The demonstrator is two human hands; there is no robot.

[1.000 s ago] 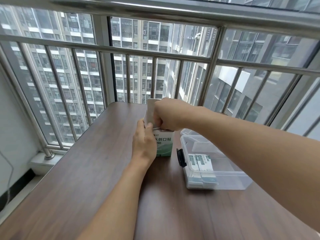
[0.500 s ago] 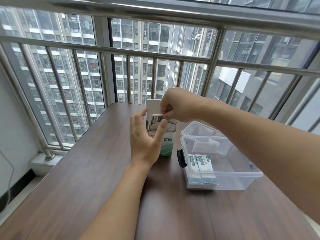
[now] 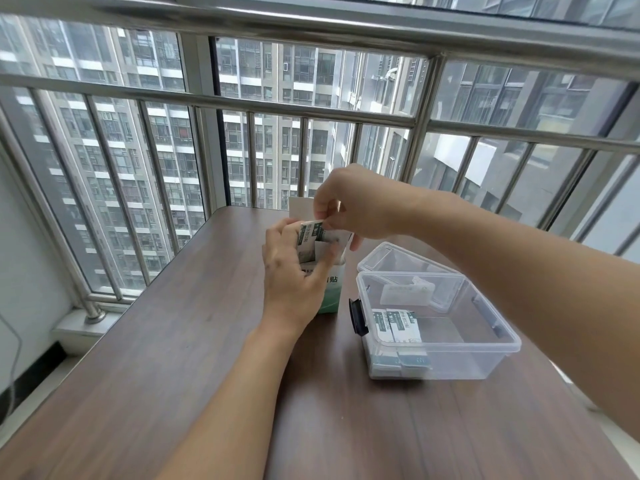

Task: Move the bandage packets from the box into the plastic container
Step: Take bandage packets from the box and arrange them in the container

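Box (image 3: 329,289) left of container (image 3: 485,358); packets (image 3: 398,325) inside.

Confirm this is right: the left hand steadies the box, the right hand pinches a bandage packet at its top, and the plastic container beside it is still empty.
Not quite. The head view shows the plastic container already holds bandage packets. The rest stands: the left hand steadies the box while the right hand pinches a packet at its top.

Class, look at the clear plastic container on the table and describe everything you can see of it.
The plastic container is a clear, rectangular tub, open on the wooden table, right of the bandage box. A black latch sits on its left end. Its clear lid lies behind it. Bandage packets lie at its left end. No hand touches it.
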